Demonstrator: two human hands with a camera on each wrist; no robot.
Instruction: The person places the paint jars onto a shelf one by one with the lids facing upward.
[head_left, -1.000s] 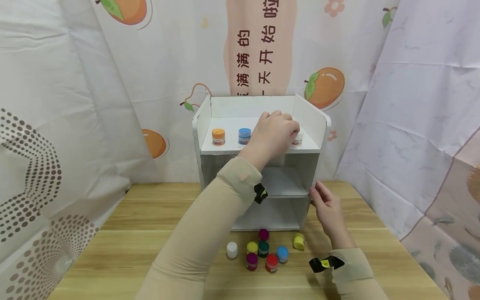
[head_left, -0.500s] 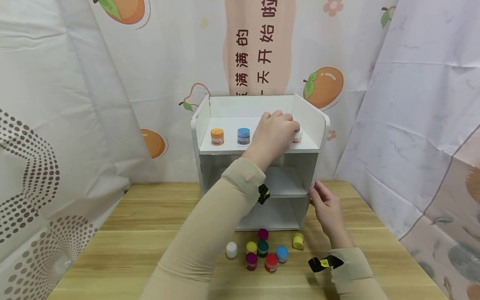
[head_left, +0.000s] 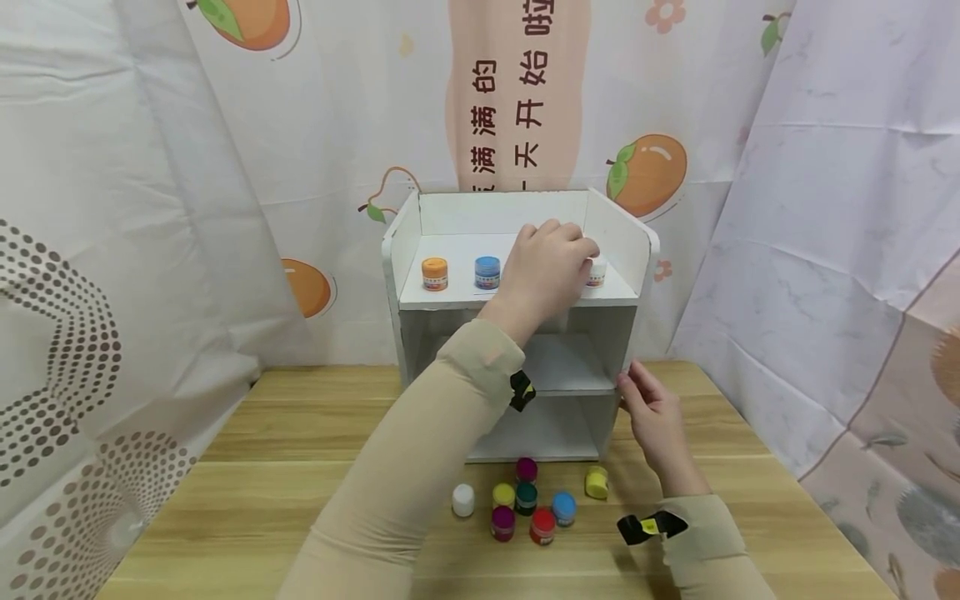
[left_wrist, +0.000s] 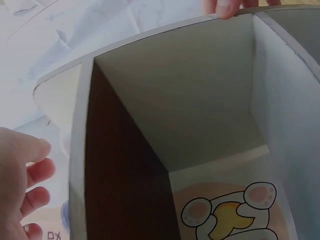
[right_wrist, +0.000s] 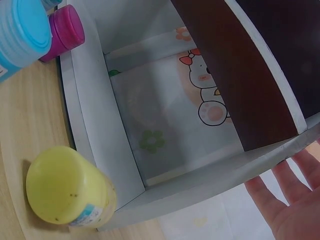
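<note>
A printed curtain [head_left: 337,108] hangs behind a wooden table [head_left: 322,417], and near its back edge stands a white shelf [head_left: 525,301] with an upper deck and open compartments below. The left hand [head_left: 547,258] reaches over the deck, its fingers bent downward beside and over the white jar [head_left: 596,272] at the deck's right end; whether they grip that jar I cannot tell. The right hand [head_left: 652,412] is lower down, its thumb at the front edge of the shelf's right side and its fingers fairly straight and spread against the outside. On the deck, an orange jar [head_left: 435,273] stands near the left end, with a blue jar [head_left: 487,272] between it and the left hand. In front of the shelf, small jars sit on the table: two purple [head_left: 503,523], one dark green [head_left: 527,498], one red [head_left: 543,527], one light blue [head_left: 564,508], two yellow [head_left: 597,482] and another white one [head_left: 462,500] at the left.
</note>
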